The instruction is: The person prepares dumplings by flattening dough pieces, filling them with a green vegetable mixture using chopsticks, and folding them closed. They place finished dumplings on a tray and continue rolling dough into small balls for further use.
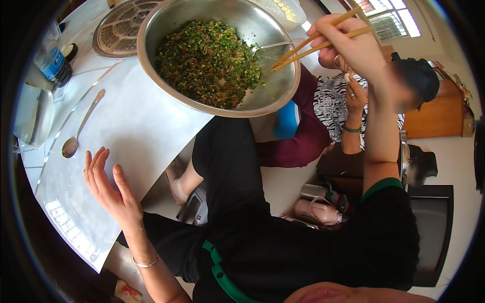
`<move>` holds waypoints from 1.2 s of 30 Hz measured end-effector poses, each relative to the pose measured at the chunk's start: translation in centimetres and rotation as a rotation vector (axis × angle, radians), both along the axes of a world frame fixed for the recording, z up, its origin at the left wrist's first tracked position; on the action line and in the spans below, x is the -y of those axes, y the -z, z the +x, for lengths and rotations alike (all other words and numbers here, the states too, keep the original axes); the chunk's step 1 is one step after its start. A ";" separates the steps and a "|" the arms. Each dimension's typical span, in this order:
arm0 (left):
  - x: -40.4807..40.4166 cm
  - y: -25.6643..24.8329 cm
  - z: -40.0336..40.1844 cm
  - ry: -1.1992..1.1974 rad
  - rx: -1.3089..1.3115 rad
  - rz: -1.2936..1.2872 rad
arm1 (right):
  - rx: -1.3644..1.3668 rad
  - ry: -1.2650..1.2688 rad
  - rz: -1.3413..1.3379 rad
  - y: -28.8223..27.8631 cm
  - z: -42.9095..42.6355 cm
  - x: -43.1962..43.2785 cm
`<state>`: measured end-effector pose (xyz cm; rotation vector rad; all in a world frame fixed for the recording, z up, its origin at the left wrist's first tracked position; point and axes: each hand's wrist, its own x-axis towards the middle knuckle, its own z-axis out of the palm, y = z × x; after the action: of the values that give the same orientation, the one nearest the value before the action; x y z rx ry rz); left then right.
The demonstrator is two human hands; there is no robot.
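Observation:
My right hand (pixel 350 45) grips a pair of wooden chopsticks (pixel 303 57). Their tips hang over the inner wall of a large stainless steel bowl (pixel 280 85). A finely chopped mixture (pixel 208 64) of greens and brownish bits, perhaps minced meat, lies in the bowl. A metal spoon (pixel 274 45) rests in it, its handle leaning towards the rim by my right hand. My left hand (pixel 113 193) is empty, with its fingers apart, over or on the near part of the covered table. Close to those fingers lies a second metal spoon (pixel 70 147).
A round perforated metal steamer plate (pixel 123 30) lies beside the bowl. Near the table's far side are a bottle of dark liquid (pixel 57 68) and a clear container (pixel 36 113). Another person (pixel 337 106) sits opposite, holding a small pale piece. Pale pieces fill a tray (pixel 297 9).

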<state>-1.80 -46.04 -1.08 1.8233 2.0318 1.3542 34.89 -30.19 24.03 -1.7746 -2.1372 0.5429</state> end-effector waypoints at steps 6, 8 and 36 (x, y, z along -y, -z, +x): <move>0.3 -0.1 0.1 -0.036 -0.026 -0.016 | 0.035 0.006 -0.069 1.2 0.6 -0.8; 0.3 -0.1 -0.1 -0.023 -0.016 -0.035 | -0.031 -0.006 -0.104 3.4 0.3 -0.8; -0.1 -0.1 0.1 0.013 -0.037 -0.048 | -0.171 0.019 -0.121 5.7 1.0 0.0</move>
<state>-1.67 -45.97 -0.96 1.8514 2.0482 1.2667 35.89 -30.19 18.36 -1.7390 -2.0074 0.8039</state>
